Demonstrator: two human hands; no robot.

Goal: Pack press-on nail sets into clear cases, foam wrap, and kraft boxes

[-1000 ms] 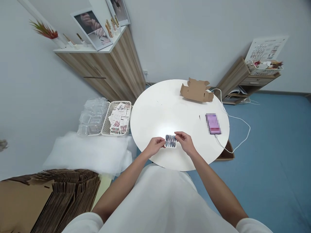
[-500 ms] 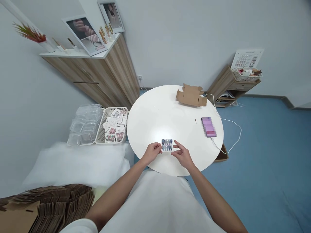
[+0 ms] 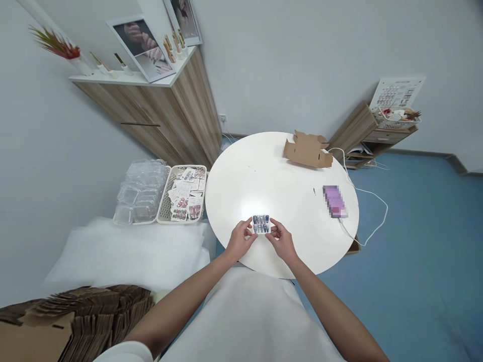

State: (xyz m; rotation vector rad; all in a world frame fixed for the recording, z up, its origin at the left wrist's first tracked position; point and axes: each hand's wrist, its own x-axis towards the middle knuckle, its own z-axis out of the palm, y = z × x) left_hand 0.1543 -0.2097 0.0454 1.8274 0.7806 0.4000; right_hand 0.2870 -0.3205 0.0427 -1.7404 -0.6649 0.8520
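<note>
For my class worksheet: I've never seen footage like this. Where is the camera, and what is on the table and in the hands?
No machine here: a person works bare-handed. The camera sits on their head, looking forward and down, so both arms enter from below. The left hand and right hand pinch a small card of painted false nails by its sides, over the round white table. On the table lie an open cardboard box and a purple phone on a white cable. Left of it stands a basket of similar cards.

Round white table: opened flat cardboard box at far edge, purple phone near right edge, well apart.
</note>
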